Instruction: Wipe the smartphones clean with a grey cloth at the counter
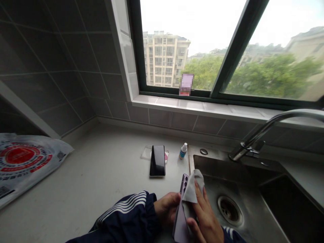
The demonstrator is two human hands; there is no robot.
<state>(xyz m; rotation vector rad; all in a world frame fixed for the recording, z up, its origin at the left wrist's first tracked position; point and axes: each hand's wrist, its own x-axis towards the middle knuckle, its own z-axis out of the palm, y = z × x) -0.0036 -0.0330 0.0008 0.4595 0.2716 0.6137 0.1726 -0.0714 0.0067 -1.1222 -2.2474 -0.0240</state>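
Note:
A purple phone is held upright and tilted near the sink's left edge, its camera lenses at the top. My left hand is closed around its left side. Over the phone's right side lies a grey cloth, pressed there by my right hand, whose fingers are bent over the cloth. Behind them on the counter, a black-screened phone rests partly on clear cases. A small spray bottle with a white cap stands to its right.
The steel sink with its drain is at the right, under a curved faucet. A printed plastic bag lies on the counter at the far left. A window sill runs behind.

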